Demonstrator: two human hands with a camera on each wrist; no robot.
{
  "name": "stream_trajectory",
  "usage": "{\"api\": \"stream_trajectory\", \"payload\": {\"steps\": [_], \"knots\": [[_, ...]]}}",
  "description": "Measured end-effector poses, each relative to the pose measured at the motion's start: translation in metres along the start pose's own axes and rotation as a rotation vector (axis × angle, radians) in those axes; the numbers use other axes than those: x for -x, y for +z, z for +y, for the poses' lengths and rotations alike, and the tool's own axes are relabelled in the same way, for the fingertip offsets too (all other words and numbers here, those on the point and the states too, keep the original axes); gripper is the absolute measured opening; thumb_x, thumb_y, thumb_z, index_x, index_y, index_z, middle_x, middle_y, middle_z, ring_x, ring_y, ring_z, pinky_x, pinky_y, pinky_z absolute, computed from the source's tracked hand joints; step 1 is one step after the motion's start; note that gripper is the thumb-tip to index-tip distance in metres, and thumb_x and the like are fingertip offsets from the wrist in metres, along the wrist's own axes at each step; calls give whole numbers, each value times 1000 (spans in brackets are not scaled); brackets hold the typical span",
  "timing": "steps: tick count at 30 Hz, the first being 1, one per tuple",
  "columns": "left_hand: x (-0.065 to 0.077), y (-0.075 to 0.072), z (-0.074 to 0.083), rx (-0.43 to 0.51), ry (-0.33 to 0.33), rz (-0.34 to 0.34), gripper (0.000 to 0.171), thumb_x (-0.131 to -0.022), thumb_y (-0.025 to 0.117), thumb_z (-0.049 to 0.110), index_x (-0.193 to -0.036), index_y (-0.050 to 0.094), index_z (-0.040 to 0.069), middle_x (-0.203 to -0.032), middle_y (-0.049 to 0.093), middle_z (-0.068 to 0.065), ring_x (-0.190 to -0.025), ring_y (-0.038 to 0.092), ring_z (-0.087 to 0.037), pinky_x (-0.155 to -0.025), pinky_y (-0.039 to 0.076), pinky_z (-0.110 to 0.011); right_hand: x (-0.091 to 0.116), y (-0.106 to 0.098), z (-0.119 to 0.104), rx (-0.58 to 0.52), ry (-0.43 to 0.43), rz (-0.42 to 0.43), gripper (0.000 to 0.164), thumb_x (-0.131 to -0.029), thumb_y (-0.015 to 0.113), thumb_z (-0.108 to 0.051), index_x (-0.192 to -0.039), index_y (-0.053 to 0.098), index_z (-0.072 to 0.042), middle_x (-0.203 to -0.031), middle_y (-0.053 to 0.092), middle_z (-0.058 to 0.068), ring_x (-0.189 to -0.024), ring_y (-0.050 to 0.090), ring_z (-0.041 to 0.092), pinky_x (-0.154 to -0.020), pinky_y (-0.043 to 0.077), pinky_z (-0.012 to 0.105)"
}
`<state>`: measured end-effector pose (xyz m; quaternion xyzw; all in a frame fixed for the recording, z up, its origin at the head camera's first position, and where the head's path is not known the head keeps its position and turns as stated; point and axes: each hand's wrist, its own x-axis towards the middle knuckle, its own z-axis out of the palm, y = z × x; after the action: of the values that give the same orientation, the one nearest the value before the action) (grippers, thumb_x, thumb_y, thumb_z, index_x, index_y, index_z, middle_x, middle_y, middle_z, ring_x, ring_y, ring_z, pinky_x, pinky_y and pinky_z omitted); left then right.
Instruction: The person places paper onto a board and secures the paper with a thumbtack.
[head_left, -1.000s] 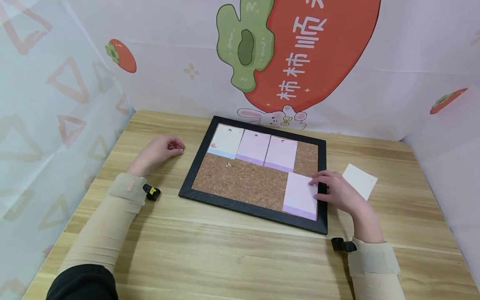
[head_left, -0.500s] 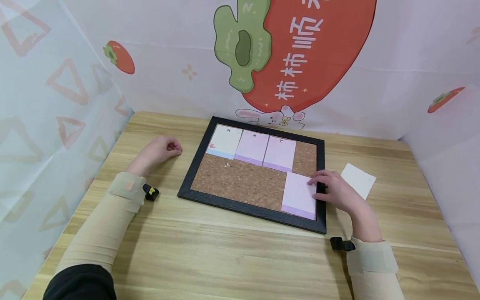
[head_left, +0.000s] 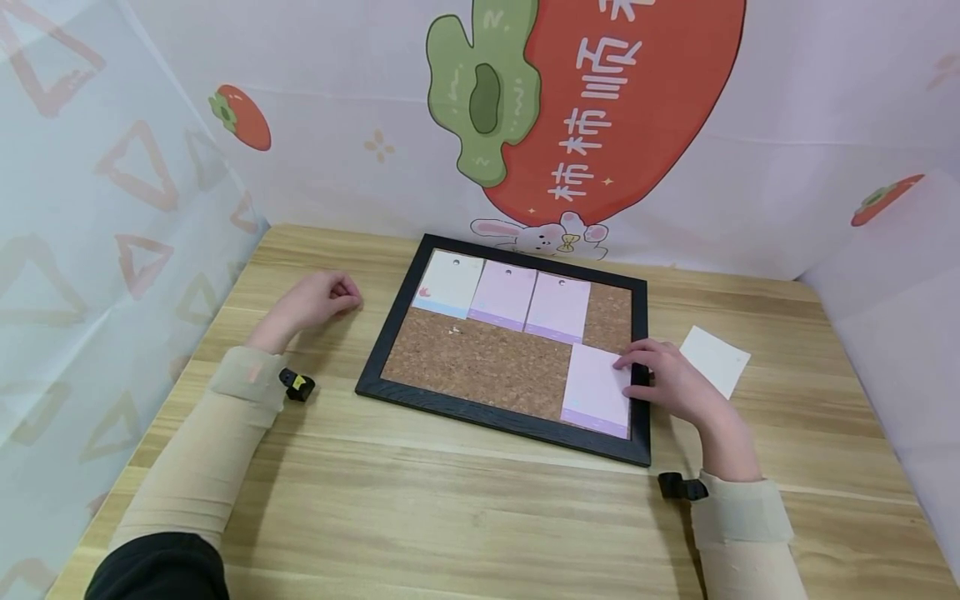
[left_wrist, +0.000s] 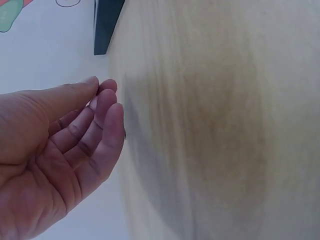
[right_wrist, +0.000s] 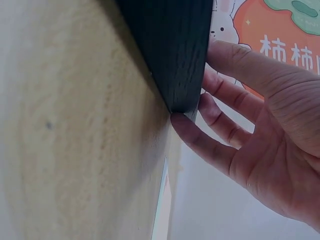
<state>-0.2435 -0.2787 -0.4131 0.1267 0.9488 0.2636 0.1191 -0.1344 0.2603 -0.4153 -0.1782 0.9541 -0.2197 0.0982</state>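
Observation:
A black-framed cork board (head_left: pixel 480 367) lies on the wooden table. Three cards run along its top: one white card (head_left: pixel 448 283) and two pink ones, each with a round silvery pin near its upper edge. My right hand (head_left: pixel 671 383) reaches over the frame's right side, fingertips on a loose pink card (head_left: pixel 592 400) at the lower right. In the right wrist view, its fingers sit at the frame's edge. Left of the board, my left hand (head_left: pixel 315 302) stays low over the table, fingers bent and thumb close to the index finger. I cannot tell whether it holds anything.
A white card (head_left: pixel 716 358) lies on the table right of the board, partly behind my right hand. In the left wrist view, a small dark spot (left_wrist: pixel 124 133) shows beside the fingers. A printed cloth backdrop (head_left: pixel 337 125) rises behind the table.
A small shiny thing at my left fingertips one second ago no longer shows in the head view. The hands, cards and board otherwise stay nearly the same, with a slight shift of view.

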Motion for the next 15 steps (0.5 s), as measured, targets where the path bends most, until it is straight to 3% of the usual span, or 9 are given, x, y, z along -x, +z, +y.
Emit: {"api": "stream_trajectory", "payload": {"steps": [2,8,15], "knots": [[1,-1,1,3,-2,7,14,-101,59,15,-103,65,3,-93,69,-15,-81,63,-25,-72,49,-35,0,0,0,-3,0,1,27,-85,78,-10,-111,72,-7,-130,60,23,-121,50,46,-104,40,63],[1,0,6,17,30,56,13,-97,65,14,-104,69,3,-102,73,-18,-97,68,-31,-89,52,-47,0,2,-1,1,12,6,27,-85,78,-10,-111,73,-7,-130,60,23,-121,49,46,-103,41,62],[3,-1,11,47,16,88,16,-95,70,21,-105,75,9,-96,77,-9,-89,71,-23,-79,53,-37,0,2,-2,13,18,8,27,-85,78,-9,-111,73,-6,-129,60,24,-121,49,46,-104,40,63]]}}
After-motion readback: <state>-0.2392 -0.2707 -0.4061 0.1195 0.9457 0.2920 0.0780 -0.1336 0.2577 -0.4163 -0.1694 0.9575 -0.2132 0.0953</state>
